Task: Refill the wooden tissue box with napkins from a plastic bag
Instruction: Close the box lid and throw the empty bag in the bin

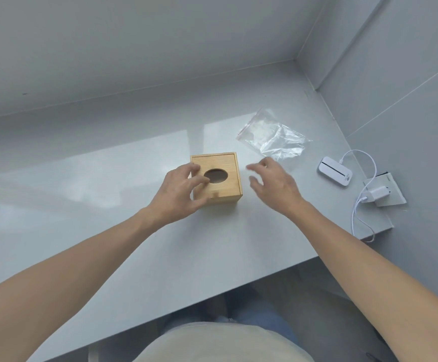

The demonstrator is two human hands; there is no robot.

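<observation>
Head view: two bare hands at a wooden tissue box (221,184) on a grey counter (108,205).

The left hand (178,194) rests on the box's left edge, fingers curled loosely over the lid beside its oval hole. The right hand (274,182) hovers spread and empty just right of the box. The clear plastic bag (272,137) lies beyond it, near a white device (335,171) and its cable (361,218).

The left hand (178,193) hides the wooden box's (225,163) near-left corner.

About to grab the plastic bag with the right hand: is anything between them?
Nothing visible. The right hand hovers open just short of the plastic bag, with bare table between; the wooden tissue box sits off to its left.
</observation>
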